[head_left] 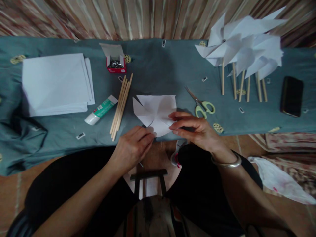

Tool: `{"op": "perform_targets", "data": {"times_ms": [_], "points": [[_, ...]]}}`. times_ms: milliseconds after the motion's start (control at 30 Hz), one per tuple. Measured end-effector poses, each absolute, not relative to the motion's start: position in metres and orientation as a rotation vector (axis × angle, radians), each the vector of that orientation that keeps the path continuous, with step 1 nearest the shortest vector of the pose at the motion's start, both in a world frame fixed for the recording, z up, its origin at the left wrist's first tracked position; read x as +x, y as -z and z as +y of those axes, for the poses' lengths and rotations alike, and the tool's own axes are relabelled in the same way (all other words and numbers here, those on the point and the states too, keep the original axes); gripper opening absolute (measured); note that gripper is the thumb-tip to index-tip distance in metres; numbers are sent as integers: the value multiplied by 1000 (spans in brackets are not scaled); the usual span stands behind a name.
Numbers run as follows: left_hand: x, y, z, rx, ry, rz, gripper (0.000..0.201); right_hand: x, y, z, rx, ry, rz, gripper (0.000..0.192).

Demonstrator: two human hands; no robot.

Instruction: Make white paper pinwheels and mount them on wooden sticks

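A white square of paper (pixel 160 107), slit in from its corners, lies near the table's front edge. Its upper left slit is spread apart, and the lower edge bulges toward me. My left hand (pixel 134 144) is closed, thumb and finger pinching the paper's lower left part. With bent fingers, my right hand (pixel 191 128) holds the paper's right side between thumb and fingertips. Just beyond the right hand rest green-handled scissors (pixel 200 104), blades slightly apart. Several wooden sticks (pixel 121 105) lie left of the paper, beside a green and white glue tube (pixel 101 110).
A stack of white paper (pixel 54 85) sits at the left. Behind the sticks stands an open red box (pixel 116 62) of small shiny metal pieces. Several finished paper pinwheels (pixel 247 42) on sticks are piled at the back right, near a black phone (pixel 292 96).
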State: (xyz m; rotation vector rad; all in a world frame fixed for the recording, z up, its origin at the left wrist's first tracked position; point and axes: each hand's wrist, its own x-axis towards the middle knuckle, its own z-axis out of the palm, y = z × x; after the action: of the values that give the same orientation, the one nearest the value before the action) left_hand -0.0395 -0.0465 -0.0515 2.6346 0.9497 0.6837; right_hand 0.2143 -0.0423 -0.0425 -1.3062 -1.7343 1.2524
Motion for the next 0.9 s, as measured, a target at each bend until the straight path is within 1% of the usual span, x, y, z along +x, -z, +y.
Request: {"op": "perform_targets", "data": {"times_ms": [67,200,333,433,500,767,900], "points": [[-39,51,-47,2642,-665,935,14,209,46,-41,-1322,-1223,-1705,9],[-38,52,-49,2662,-675,932,14,201,52,-38,-1409,-1057,-1714,2],[-38,53,-48,2654,-657,946,15,202,51,-34,-1422,-1005,-1798,4],[-38,52,-48,2652,-650,953,14,204,48,-33,-1391,-1013,-1879,11],[-37,51,-48,2651,-657,954,14,202,48,-32,-1393,-987,-1894,11],[-32,50,-51,2606,-709,940,21,176,47,-28,-1468,-723,-1995,7],[-31,51,-51,2573,-758,960,25,169,46,-26,-1471,-618,-2032,9]]}}
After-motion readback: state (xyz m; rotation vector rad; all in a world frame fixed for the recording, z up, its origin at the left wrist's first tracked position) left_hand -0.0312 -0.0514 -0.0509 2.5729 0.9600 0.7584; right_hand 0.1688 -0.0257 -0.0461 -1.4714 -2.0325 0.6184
